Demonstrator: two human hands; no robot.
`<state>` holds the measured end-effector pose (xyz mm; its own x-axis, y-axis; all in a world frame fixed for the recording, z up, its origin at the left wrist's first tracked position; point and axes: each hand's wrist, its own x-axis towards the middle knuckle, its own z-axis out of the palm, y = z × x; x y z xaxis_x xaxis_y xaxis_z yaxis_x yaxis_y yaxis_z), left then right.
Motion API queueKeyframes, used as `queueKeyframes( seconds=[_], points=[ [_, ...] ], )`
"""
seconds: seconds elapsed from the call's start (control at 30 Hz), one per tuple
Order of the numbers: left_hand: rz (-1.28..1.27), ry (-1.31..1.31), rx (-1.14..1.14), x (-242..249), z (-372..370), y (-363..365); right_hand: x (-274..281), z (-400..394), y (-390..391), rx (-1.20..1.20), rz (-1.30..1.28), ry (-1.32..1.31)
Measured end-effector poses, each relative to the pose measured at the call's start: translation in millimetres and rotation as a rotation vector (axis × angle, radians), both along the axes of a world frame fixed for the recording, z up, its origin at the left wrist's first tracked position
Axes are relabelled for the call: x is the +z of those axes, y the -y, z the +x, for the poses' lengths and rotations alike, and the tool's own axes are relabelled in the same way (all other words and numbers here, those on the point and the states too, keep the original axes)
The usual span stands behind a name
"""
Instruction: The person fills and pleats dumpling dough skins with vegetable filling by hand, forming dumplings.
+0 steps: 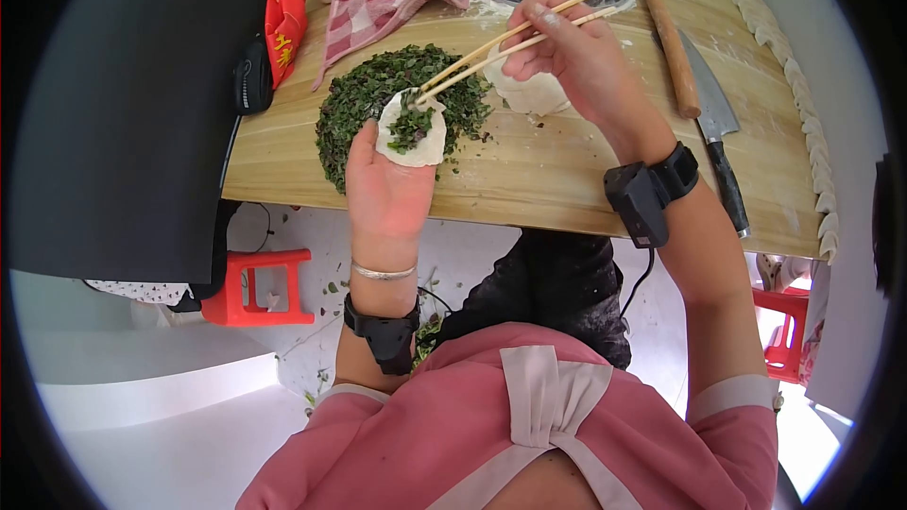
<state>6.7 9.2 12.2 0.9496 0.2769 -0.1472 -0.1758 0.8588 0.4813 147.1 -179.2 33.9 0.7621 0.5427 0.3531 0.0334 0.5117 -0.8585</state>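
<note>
I can't read any word or number for certain. The red packet (285, 21) at the left side of my tabletop (539, 179) has bold yellow marks that look like Chinese characters, but they sit at too steep a slant for me to tell which ones. On the black device (635, 200) strapped near my right wrist there's a small pale label (646, 240), its print too tiny to make out.

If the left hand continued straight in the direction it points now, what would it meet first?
Probably the chopped greens, just beyond the left hand and its dough wrapper, though its height above them is unclear.
</note>
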Motion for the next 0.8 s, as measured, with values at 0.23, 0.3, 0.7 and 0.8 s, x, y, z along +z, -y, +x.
queueKeyframes(
  seconds=[0.23, 0.3, 0.7, 0.8],
  points=[
    [-0.013, 0.003, -0.009, 1.5, 0.2, 4.0, -4.6, -4.4, -5.3, 0.032, -0.061, -0.013],
    [-0.026, 0.018, -0.019, 1.8, 0.1, 4.5, -4.1, -3.5, -5.3, 0.036, -0.049, -0.012],
    [-0.035, -0.011, -0.007, 3.2, -0.5, 6.2, -3.7, -3.6, -5.6, 0.038, -0.041, 0.003],
    [-0.05, 0.006, -0.013, 2.6, -0.8, 6.1, -3.2, -3.2, -5.2, 0.016, -0.001, -0.004]
  ],
)
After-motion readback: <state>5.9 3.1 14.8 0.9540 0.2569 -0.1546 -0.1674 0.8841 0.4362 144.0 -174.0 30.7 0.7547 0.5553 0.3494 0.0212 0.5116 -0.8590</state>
